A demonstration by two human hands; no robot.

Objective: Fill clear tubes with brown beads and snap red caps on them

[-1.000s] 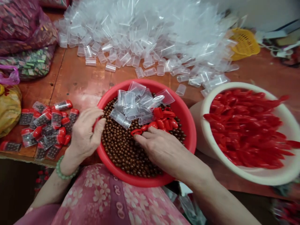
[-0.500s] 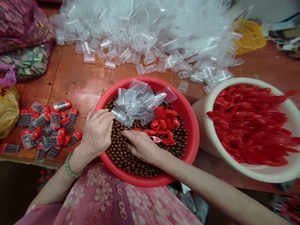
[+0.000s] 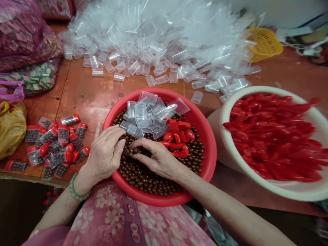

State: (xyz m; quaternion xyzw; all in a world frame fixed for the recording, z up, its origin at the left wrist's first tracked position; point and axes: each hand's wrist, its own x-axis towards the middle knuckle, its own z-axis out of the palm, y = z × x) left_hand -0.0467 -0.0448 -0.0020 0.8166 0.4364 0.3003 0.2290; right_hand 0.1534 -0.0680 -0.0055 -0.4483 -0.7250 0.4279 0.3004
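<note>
One small, clear plastic tube [image 3: 132, 149] with round brown balls [image 3: 131, 153] inside sits over the red basin [image 3: 210, 153], pinched in your right hand's nearly closed fingers [image 3: 148, 146]. Your left hand [image 3: 104, 151] curls beside it, grip unclear. It looks light and slick; hold its sides gently.

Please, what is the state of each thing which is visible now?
Oval clear plastic tube: uncapped, brown balls inside.
Right hand: pinching that tube.
Left hand: fingers curled, contents hidden.
Round red plastic basin: open, holding loose balls.
Round cream plastic bucket: open, heaped with red plastic pieces.
Red-capped clear tubes: closed, dark balls inside.
Translucent purple plastic bag: filled.
</note>
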